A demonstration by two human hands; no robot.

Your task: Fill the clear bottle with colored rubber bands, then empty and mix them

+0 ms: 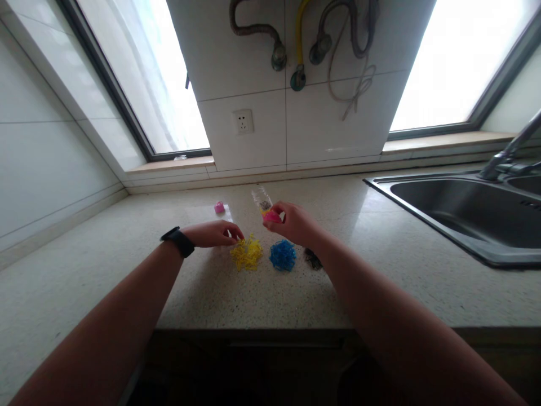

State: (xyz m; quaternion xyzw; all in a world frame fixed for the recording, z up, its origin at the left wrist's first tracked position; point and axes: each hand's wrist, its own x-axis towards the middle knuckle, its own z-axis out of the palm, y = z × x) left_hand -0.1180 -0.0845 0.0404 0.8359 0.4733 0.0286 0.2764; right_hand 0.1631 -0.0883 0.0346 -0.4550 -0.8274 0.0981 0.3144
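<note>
My right hand (291, 221) is closed around a small clear plastic container (261, 197) with a printed code label, a bright pink end and some yellow inside. It is held tilted above the counter. My left hand (217, 232), with a dark band on its wrist, has its fingertips bent together at the upper left edge of a pile of thin yellow bands (247, 254). Whatever is between those fingertips is too small to make out. A pile of blue bands (283, 255) lies to the right, then a dark pile (313, 259) partly hidden by my right forearm.
Behind my left hand, a small pink object (219, 207) stands by a flat translucent piece (228, 213) on the speckled counter (262, 304). A steel sink (439, 211) with a faucet (502, 160) is at the right. The tiled wall has a socket (243, 121) and hoses.
</note>
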